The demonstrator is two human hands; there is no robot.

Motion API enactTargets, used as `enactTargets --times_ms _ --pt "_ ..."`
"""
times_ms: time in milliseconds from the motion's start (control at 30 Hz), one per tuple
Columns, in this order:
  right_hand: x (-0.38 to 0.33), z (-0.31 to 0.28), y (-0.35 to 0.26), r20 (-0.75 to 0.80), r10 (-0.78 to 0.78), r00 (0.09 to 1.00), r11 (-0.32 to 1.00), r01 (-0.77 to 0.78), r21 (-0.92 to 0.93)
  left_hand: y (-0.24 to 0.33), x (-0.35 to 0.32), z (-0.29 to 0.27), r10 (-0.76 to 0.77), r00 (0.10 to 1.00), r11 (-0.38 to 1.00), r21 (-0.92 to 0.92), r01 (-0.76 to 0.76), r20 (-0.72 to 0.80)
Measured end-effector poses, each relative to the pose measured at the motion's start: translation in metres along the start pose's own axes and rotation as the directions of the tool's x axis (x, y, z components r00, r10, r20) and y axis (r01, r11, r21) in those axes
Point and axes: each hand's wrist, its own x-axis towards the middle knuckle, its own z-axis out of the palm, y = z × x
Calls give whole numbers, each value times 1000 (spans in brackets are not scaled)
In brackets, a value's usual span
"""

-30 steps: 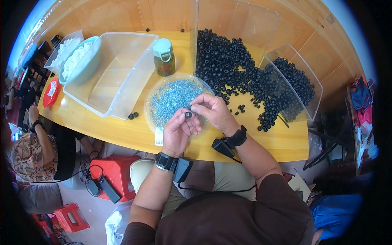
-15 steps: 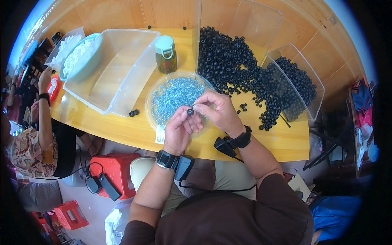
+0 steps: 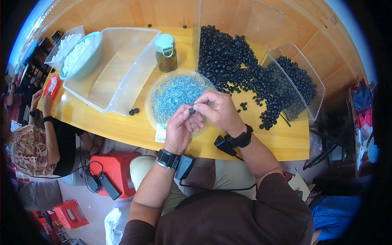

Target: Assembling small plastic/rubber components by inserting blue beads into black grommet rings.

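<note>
Over the near edge of a round clear dish [image 3: 148,107], my left hand [image 3: 178,131] is turned palm up. Its thumb and fingers hold a small black ring-shaped piece [image 3: 192,110]. My right hand [image 3: 223,113] meets it from the right, thumb and forefinger pinched together just above the piece; whatever is between those fingertips is too small to tell. Small shiny light-blue pieces [image 3: 175,90] fill the dish beneath both hands. Beyond my right hand, many more black ring-shaped pieces [image 3: 222,51] lie heaped on the yellow table [image 3: 286,141].
A clear tipped bin [image 3: 312,100] at right holds black pieces. A lidded jar [image 3: 165,57] stands behind the dish. To the left are a large translucent bin [image 3: 116,73] and a pale green bowl [image 3: 87,61] of white pieces. At far left another person's hands [image 3: 43,102] work at a red tray [image 3: 56,85].
My hands stay almost in place, with the black piece shifting very slightly. At far left, the other person's raised hand has come down to the red tray.
</note>
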Motion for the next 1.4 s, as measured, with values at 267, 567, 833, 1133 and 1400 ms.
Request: enactTargets --times_ms 267,567,833,1133,1400 --pt "-1 2 -1 17 -18 1000 998 19 -59 -1 0 -1 -4 1000 1000 8 4 0" --pt "1 4 5 -6 -271 963 900 251 -356 -3 1 6 74 996 981 183 -62 -56" --pt "0 8 -4 72 -375 924 768 353 -534 -1 2 7 139 983 984 131 -123 -116" --pt "-1 10 -2 68 -416 907 710 370 -599 2 -1 12 123 988 983 148 -109 -89" --pt "-2 6 0 64 -405 912 771 378 -512 1 -1 7 118 991 982 157 -107 -66"
